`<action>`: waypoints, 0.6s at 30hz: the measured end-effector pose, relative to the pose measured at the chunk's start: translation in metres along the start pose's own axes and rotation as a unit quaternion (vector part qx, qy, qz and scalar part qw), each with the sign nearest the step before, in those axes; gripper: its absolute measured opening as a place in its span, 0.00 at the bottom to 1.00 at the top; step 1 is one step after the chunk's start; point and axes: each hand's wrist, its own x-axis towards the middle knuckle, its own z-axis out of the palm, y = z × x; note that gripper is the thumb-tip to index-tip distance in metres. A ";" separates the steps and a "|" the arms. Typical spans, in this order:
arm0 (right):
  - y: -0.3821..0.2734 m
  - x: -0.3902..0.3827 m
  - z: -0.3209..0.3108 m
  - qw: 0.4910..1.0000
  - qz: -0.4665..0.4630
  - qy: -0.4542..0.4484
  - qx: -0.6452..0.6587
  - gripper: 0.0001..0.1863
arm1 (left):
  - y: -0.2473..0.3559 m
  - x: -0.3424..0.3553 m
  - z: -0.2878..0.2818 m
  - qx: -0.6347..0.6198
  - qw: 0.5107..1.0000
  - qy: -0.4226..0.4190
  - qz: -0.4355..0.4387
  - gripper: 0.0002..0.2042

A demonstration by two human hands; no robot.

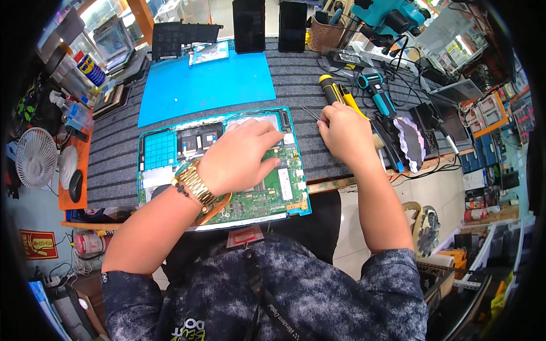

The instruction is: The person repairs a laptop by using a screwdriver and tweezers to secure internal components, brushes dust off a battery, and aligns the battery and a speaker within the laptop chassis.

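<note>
An opened teal laptop (pixel 159 149) lies at the desk's near edge, its green circuit board (pixel 267 196) exposed. My left hand (pixel 244 153) rests over the board's upper middle, fingers apart, with fingertips near or touching it at the right side. My right hand (pixel 340 128) is closed around thin metal tweezers (pixel 309 112) just right of the laptop, beside a yellow-and-black screwdriver (pixel 327 85). The fingertips of that hand are partly hidden.
A blue mat (pixel 205 91) lies behind the laptop, with black batteries and two phones (pixel 248 23) beyond. A white fan (pixel 35 156) stands left. A teal-and-black power tool (pixel 375 94), cables, a brush and more tools crowd the right. A microscope (pixel 392 17) stands back right.
</note>
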 end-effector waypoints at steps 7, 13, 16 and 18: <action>-0.001 0.005 -0.002 0.997 0.008 0.020 0.069 0.11 | -0.010 0.005 -0.008 -0.021 1.000 -0.016 0.011 0.27; -0.007 0.009 0.000 0.926 0.115 0.066 0.354 0.07 | -0.020 0.017 -0.012 -0.045 0.998 -0.049 0.010 0.34; -0.009 0.009 0.012 0.904 0.091 0.141 0.393 0.09 | -0.024 0.022 -0.014 -0.057 0.996 -0.065 0.002 0.36; 0.000 0.012 0.016 0.917 0.048 0.149 0.368 0.10 | -0.028 0.027 -0.017 -0.071 0.994 -0.079 -0.005 0.37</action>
